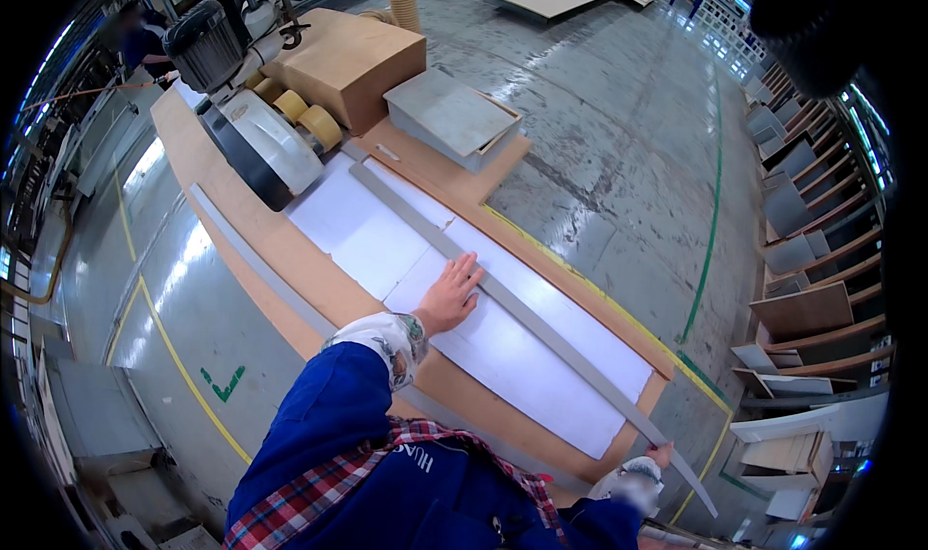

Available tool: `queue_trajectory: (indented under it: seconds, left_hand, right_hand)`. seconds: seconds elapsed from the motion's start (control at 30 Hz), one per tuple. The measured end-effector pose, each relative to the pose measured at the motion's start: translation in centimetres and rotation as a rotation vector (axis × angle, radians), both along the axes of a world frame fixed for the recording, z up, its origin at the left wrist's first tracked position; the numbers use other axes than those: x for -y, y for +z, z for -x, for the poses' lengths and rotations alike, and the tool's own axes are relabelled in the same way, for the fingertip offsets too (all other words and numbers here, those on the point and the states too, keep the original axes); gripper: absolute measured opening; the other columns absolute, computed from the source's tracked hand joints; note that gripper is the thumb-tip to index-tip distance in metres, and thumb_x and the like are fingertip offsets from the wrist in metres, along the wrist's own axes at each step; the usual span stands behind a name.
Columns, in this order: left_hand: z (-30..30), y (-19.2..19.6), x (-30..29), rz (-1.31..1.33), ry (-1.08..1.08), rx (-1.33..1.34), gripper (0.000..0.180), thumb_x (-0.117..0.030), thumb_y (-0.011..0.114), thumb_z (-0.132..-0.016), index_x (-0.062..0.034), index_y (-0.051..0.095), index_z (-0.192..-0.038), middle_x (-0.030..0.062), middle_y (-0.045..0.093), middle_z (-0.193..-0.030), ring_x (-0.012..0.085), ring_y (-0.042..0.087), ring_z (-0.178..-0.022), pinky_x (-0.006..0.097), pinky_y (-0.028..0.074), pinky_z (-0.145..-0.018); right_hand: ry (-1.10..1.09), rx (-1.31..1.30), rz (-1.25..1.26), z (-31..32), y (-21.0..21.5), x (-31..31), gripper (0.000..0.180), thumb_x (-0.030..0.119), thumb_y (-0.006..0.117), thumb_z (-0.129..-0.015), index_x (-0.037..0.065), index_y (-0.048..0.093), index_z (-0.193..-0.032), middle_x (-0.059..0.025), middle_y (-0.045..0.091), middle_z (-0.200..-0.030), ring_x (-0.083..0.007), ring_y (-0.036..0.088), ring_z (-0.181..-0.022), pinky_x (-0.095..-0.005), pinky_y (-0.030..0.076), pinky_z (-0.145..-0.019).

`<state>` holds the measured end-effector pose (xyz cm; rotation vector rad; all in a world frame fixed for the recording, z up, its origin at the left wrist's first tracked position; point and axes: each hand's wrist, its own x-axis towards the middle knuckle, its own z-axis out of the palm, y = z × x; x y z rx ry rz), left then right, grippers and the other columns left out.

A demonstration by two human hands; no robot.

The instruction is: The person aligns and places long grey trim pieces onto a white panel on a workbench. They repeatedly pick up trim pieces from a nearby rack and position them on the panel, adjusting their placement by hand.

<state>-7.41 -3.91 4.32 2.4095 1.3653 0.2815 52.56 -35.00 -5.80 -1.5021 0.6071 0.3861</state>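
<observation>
A long white workbench (367, 231) crosses the frame's middle. On it a grey strip (541, 332) runs diagonally to the lower right. The left hand (449, 294) presses flat, fingers spread, against the strip; the right hand (659, 453) pinches its lower-right end.

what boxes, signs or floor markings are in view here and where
Brown cardboard box: far end of the bench, beside the machine, plain.
Grey shallow box: right of it, flat, rectangular.
Green tick mark: painted on the floor, left of the bench.
Yellow floor line: left, curving.
No screens visible.
</observation>
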Motion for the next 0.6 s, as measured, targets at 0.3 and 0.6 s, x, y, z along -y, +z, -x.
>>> queue_trajectory:
  seconds: [0.3, 0.6]
  left_hand:
    - [-1.2, -2.4, -4.6, -0.222, 0.094, 0.193, 0.06, -0.032, 0.053, -0.085, 0.0027, 0.038, -0.131, 0.0233, 0.019, -0.145, 0.0362, 0.017, -0.136, 0.046, 0.017, -0.111]
    - [-1.0, -0.6, -5.0, -0.227, 0.272, 0.153, 0.084, -0.05, 0.053, -0.082, 0.0074, 0.024, -0.136, 0.0238, 0.017, -0.147, 0.0351, 0.014, -0.138, 0.046, 0.012, -0.112]
  right_hand:
    - [0.495, 0.289, -0.453, -3.4, -1.9, 0.5, 0.029, 0.021, 0.06, -0.089, -0.002, 0.056, -0.107, -0.0098, 0.061, -0.103, -0.0198, 0.056, -0.099, -0.0305, 0.046, -0.087]
    - [0.425, 0.353, -0.468, 2.8, 4.9, -8.6, 0.024, 0.019, 0.061, -0.089, -0.002, 0.058, -0.1, -0.0098, 0.062, -0.099, -0.0167, 0.06, -0.092, -0.0256, 0.051, -0.078]
